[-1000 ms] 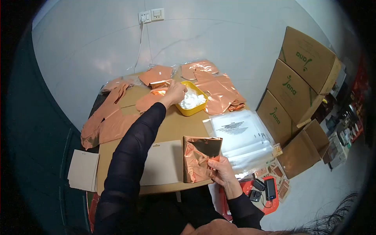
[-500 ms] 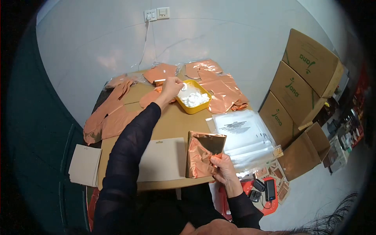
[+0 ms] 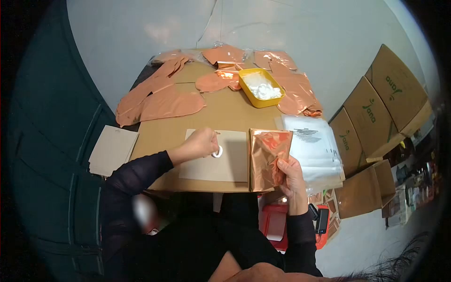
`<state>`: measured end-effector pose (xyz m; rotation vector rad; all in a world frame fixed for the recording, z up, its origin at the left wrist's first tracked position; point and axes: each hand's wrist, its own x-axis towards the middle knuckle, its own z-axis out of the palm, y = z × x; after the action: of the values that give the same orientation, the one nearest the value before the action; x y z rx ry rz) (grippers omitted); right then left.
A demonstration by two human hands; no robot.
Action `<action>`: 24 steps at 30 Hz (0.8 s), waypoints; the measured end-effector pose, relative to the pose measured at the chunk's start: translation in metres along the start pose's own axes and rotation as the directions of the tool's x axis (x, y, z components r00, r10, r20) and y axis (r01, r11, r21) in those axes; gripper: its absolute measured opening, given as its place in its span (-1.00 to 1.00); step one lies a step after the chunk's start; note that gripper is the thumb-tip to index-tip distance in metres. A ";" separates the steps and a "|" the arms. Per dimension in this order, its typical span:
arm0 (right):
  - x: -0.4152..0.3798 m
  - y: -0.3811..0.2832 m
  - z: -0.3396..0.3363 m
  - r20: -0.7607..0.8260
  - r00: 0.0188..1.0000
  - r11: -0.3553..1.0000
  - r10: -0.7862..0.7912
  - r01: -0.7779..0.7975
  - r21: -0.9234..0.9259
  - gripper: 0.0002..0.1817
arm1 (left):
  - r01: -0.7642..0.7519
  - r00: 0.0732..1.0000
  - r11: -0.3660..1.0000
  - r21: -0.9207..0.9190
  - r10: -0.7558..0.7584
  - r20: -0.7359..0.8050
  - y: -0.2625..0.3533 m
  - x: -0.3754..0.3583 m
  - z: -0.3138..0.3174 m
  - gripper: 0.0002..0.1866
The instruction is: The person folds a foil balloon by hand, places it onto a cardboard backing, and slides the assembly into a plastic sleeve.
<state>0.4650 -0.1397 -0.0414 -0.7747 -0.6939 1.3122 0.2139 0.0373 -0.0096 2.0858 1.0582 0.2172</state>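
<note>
In the head view, my left hand [image 3: 201, 144] is closed, with a small white coil [image 3: 217, 152] hanging from its fingers over a pale rectangular card [image 3: 225, 165] that has a hanger slot. My right hand [image 3: 292, 175] grips the right edge of a folded, shiny copper-coloured foil sheet [image 3: 264, 157], its thumb on top. The foil stands at the card's right side near the table's front edge. Behind them, a yellow tray [image 3: 260, 102] contains white pieces [image 3: 264, 90] like those coils.
Copper foil shapes [image 3: 171, 105] lie along the back and left of the cardboard-topped table. Printed clear plastic bags [image 3: 307, 145] are stacked at the right. More pale cards [image 3: 112, 148] stick out past the left edge. Cardboard boxes [image 3: 369, 110] stand on the right.
My left hand has come back from the yellow tray with the white coil and is now over the card. My right hand still holds the foil. The view has tipped downward.
</note>
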 end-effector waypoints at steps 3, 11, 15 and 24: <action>0.006 -0.017 0.027 0.053 0.994 0.985 0.101 -0.092 -0.145 -0.78 | 0.023 1.000 0.993 -0.119 -0.021 0.014 -0.006 -0.014 0.002 -0.86; 0.077 -0.018 0.067 0.198 0.835 0.747 0.513 -0.321 -0.582 -0.85 | -0.104 0.931 0.953 -0.285 -0.008 -0.365 -0.046 -0.043 -0.045 -0.71; 0.125 0.008 0.078 0.260 0.720 0.582 0.644 -0.239 -0.777 -0.88 | -0.354 0.735 0.915 0.192 0.399 -0.548 -0.027 -0.061 -0.042 -0.60; 0.164 0.020 0.108 0.277 0.645 0.346 0.712 0.021 -0.938 -0.81 | -0.524 0.747 0.550 0.650 0.664 0.040 -0.015 -0.053 -0.011 0.24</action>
<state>0.3880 0.0356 0.0063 -1.4167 -2.0637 1.6442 0.1661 0.0096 -0.0028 3.0787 0.4856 0.4886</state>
